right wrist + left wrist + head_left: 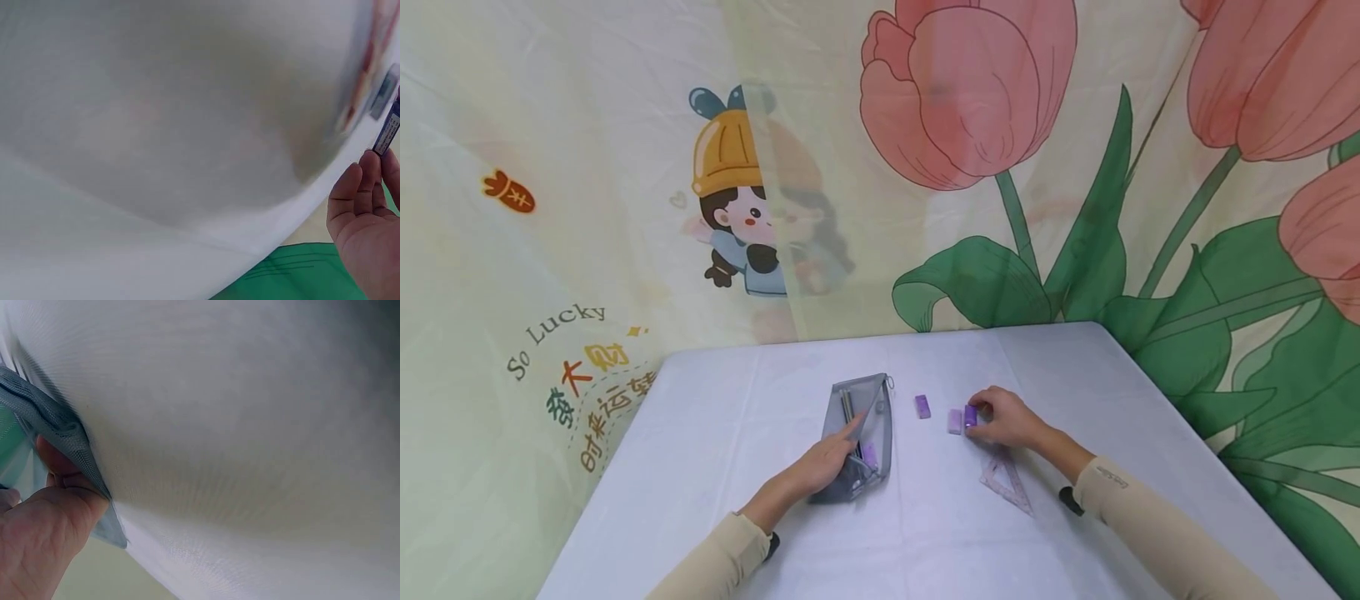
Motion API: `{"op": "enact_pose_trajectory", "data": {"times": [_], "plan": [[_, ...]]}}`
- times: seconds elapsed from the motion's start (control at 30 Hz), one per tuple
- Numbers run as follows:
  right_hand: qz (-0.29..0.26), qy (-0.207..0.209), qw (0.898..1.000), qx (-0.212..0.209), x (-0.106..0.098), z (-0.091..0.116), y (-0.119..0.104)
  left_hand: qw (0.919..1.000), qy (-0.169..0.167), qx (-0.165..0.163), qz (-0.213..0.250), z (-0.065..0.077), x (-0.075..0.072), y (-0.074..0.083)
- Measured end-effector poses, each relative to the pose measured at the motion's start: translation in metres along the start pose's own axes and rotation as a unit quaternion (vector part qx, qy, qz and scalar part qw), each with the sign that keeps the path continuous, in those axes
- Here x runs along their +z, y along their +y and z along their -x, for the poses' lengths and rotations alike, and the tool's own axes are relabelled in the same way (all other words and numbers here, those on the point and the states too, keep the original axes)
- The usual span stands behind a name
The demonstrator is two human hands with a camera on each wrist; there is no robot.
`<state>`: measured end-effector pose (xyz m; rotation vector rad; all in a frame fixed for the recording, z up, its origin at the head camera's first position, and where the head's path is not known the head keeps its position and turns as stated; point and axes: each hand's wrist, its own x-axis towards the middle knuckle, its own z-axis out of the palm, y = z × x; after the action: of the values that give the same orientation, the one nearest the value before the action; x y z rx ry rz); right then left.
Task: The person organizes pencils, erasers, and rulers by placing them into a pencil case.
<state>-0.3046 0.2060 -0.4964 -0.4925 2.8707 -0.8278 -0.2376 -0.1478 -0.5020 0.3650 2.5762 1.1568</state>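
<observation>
A grey mesh pencil case (pixel 880 425) lies unzipped, with dark pencil-like sticks (pixel 847 406) and a purple piece (pixel 870 455) inside. My left hand (pixel 826 462) grips its near side, the index finger pointing across the opening; the left wrist view has the thumb of the left hand (pixel 47 534) against the mesh edge (pixel 78 447). Between thumb and fingers, my right hand (pixel 1006 418) pinches a dark purple eraser (pixel 971 416). A printed label shows on this eraser (pixel 389 132) in the right wrist view. Just left of it lies a lighter purple eraser (pixel 954 422).
Another purple eraser (pixel 922 407) lies between the pencil case and the right hand. A clear set square (pixel 1007 485) rests nearer, below the right hand. All lie on a white-covered table (pixel 700 467), with a tulip-printed curtain (pixel 820 167) behind its far edge.
</observation>
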Motion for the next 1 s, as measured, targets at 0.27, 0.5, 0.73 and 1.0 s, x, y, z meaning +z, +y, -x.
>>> {"op": "enact_pose_trajectory", "data": {"times": [0.27, 0.5, 0.73, 1.0], "plan": [[-0.041, 0.026, 0.999, -0.018, 0.0, 0.001, -0.013, 1.0, 0.008, -0.005, -0.003, -0.001, 0.001, 0.0], [-0.113, 0.023, 0.993, -0.025, 0.01, -0.001, -0.026, 0.9999, 0.008, -0.001, -0.01, -0.001, 0.002, 0.0], [-0.119, 0.01, 0.992, -0.031, 0.023, -0.007, -0.044, 1.0, 0.006, 0.003, -0.006, -0.001, 0.002, -0.001], [-0.134, 0.001, 0.99, -0.046, 0.032, -0.018, -0.061, 0.9999, 0.008, 0.008, -0.008, 0.001, 0.001, 0.0]]}}
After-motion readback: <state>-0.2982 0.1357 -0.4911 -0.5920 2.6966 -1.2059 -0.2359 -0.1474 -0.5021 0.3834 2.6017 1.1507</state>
